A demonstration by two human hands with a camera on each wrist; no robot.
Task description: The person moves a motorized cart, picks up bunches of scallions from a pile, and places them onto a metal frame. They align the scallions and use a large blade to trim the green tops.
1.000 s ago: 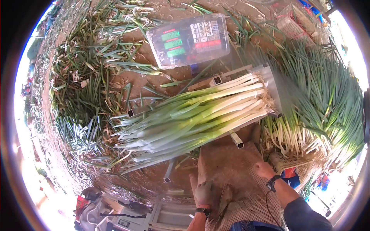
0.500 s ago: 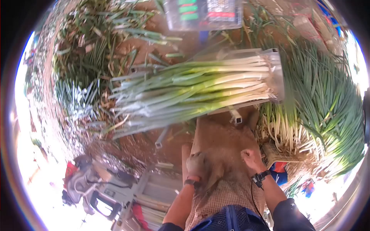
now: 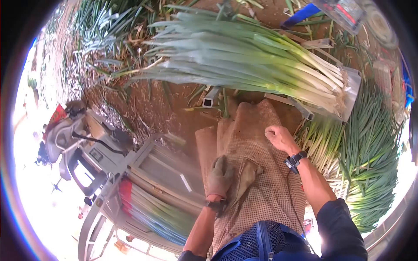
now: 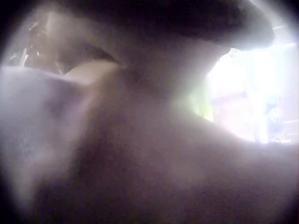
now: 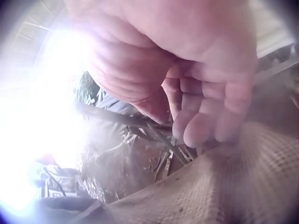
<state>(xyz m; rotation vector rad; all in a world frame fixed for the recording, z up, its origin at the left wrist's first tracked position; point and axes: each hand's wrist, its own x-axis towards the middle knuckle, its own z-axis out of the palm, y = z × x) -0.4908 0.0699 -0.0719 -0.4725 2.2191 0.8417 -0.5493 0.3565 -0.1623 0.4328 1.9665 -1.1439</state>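
"Farm work, then?"
"Yes, an open-air packing spot. Bare dirt ground [image 3: 143, 108], green onions [image 3: 261, 65] bundled on a metal rack [image 3: 209, 99], another heap [image 3: 370, 165] beside it, and trimmed leaves [image 3: 100, 21] strewn about in sunlight."

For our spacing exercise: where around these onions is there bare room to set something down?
Bare soil between the onion bundle and the grey machine; also the checked cloth ahead of the right hand. Crowded: the onion pile at right.
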